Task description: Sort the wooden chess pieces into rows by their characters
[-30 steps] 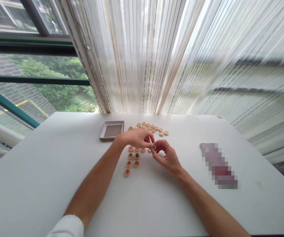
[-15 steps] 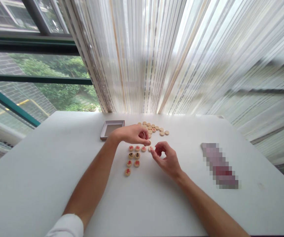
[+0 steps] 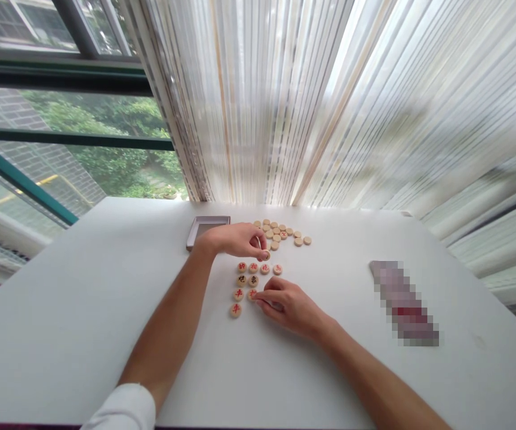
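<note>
- Grip of the left hand [image 3: 238, 240]: thumb and fingers were closed on a wooden disc [image 3: 267, 255] at their tips.
- Grip of the right hand [image 3: 288, 303]: narrow, fingertips at a red-marked disc [image 3: 251, 294]; whether they pinched it could not be told.
- Surroundings: loose discs [image 3: 275, 245] lay beyond the left grip; a row of four discs [image 3: 264, 269] ran between both grips on the tabletop [image 3: 240, 370].
- Handling, as judged: a light rim hold suited such small pieces, with knuckles best kept clear of neighbours.
</note>
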{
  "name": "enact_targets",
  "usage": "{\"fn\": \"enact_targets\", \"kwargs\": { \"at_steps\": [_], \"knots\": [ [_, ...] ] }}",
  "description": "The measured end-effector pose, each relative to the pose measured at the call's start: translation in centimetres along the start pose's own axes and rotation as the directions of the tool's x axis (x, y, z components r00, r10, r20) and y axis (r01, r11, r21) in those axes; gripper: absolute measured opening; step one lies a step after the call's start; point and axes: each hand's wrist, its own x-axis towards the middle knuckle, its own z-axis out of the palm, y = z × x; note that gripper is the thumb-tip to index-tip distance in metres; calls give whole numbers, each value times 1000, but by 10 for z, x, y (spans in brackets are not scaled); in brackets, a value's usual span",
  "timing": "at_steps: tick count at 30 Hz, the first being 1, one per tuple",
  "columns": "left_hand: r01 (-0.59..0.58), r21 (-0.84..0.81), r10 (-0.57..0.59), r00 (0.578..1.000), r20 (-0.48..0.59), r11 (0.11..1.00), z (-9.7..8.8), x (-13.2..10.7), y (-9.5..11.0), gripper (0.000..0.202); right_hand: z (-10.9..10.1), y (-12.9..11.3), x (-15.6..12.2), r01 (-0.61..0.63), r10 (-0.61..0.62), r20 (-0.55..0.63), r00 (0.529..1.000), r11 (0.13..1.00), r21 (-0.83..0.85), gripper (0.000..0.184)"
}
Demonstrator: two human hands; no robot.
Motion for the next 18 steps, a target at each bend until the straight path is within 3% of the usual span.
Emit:
{"fn": "enact_targets", "kwargs": {
  "at_steps": [5, 13, 18],
  "knots": [
    [12, 9, -12, 1000, -26, 1000, -1, -3, 1, 32, -1, -6, 0, 14, -14, 1, 1000, 1000, -21, 27],
    [9, 27, -9, 1000, -19, 1000, -1, -2, 1, 32, 12, -24, 0, 144, -116, 160, 980, 973, -180, 32],
    [-6, 10, 6, 1000, -19, 1000, -1, -1, -2, 33, 12, -23, 0, 152, -118, 173, 978, 968, -201, 31]
  ]
}}
